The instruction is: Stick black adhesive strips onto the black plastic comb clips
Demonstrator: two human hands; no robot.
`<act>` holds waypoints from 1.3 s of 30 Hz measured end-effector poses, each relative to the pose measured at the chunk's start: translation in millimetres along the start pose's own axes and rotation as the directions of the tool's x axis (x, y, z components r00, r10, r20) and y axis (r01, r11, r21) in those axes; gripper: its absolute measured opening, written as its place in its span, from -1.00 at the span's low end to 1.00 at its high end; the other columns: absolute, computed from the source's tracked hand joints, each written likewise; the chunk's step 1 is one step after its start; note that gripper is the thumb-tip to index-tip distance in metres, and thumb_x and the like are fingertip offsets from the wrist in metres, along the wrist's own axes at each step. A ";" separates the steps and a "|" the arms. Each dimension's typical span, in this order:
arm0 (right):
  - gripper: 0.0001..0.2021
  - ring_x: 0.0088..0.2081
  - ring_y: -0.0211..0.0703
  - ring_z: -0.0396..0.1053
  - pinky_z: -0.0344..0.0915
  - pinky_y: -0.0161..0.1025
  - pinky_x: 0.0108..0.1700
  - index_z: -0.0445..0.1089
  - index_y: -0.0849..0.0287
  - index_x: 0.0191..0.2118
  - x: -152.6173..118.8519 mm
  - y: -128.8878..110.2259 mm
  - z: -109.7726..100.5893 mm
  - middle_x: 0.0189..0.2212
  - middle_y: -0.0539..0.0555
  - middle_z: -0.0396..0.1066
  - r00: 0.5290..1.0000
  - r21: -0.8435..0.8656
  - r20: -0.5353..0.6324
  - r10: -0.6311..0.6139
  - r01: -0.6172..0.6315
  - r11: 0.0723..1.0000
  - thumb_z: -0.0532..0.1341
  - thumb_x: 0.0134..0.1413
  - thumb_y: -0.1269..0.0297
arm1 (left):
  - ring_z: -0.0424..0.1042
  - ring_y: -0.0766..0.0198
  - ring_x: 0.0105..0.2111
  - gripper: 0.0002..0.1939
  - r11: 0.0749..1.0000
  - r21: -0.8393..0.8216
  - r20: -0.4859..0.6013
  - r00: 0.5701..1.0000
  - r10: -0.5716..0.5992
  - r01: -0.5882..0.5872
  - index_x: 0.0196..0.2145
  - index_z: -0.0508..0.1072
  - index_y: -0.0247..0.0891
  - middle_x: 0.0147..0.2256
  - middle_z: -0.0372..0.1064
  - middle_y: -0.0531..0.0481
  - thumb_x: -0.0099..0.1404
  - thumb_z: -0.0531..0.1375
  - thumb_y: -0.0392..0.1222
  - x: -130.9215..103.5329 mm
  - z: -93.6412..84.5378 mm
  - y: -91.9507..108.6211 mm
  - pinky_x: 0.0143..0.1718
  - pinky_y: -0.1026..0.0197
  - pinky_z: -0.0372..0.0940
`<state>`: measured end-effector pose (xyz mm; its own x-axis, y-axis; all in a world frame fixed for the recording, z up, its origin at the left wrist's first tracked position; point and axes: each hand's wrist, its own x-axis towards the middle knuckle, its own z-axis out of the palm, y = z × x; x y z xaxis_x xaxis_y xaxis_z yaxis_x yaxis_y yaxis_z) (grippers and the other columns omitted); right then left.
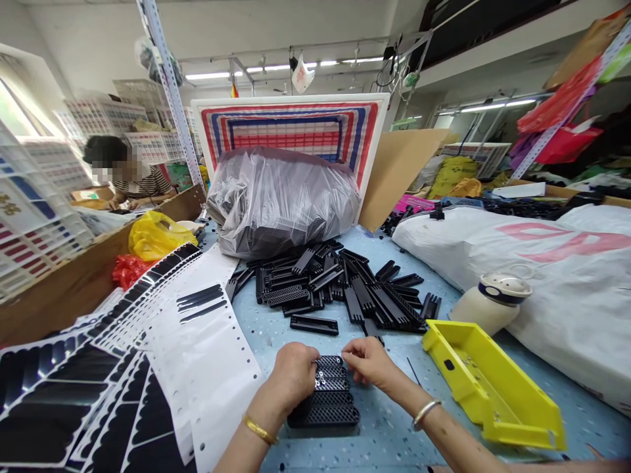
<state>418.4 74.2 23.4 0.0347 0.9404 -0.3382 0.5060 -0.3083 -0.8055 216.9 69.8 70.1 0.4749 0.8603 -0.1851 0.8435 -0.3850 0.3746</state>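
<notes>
Several black perforated plastic pieces (325, 415) lie side by side as a block on the blue speckled table, with small shiny spots on the upper ones. At the block's upper left, my left hand (294, 373) is closed, its fingertips against the edge; whatever it may pinch is hidden. My right hand (369, 361) is at the upper right corner of the block, thumb and forefinger pinched together on something too small to make out. Beyond both hands lies a loose heap of black plastic strips (355, 289), one piece (314, 324) lying apart in front of it.
A yellow bin (493, 384) with small bits inside stands right, beside a cream bottle (488, 305) and a white sack (552, 263). Sticker sheets (211, 355) cover the left. Behind the heap sits a plastic-wrapped bundle (286, 200). A person (142, 184) works far left.
</notes>
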 end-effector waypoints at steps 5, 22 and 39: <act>-0.90 -0.73 -0.30 0.27 0.10 -0.39 -0.66 0.44 0.18 -0.52 -0.4 1.2 7.4 -0.80 -0.16 0.25 0.997 -0.010 -0.013 -0.071 0.070 0.997 0.22 -0.06 0.42 | 0.54 0.09 -0.13 -0.67 0.998 -0.008 0.044 0.997 0.069 -0.069 -0.19 0.65 -0.09 -0.20 0.62 -0.08 0.21 0.12 -0.30 1.9 0.0 1.3 -0.13 0.20 0.32; -0.83 -0.68 -0.23 0.31 0.13 -0.35 -0.63 0.42 0.18 -0.56 1.1 13.1 12.2 -0.75 -0.08 0.31 0.988 -0.089 -0.025 -0.153 0.150 0.985 0.19 -0.02 0.29 | 0.53 0.11 -0.16 -0.70 0.995 -0.026 -0.020 0.995 -0.101 0.100 -0.22 0.65 -0.24 -0.22 0.61 -0.15 0.20 0.14 -0.35 16.2 -3.5 -17.0 -0.14 0.22 0.31; -0.64 -0.13 0.12 0.54 0.39 -0.02 0.00 0.58 0.16 -0.09 -7.2 32.9 12.0 -0.20 0.20 0.62 0.924 -0.214 -0.112 -0.364 0.335 0.917 0.13 0.11 0.17 | 0.46 0.09 -0.26 -0.26 0.969 0.245 -0.208 0.978 0.010 0.042 0.21 0.35 0.10 -0.28 0.45 -0.09 0.19 0.03 -0.57 -39.1 39.1 -51.6 -0.21 0.13 0.30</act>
<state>424.4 55.5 -6.5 -0.0554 0.9978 0.0356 0.6607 0.0634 -0.7480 164.6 43.0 22.5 0.4207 0.9071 0.0118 0.8985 -0.4185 0.1324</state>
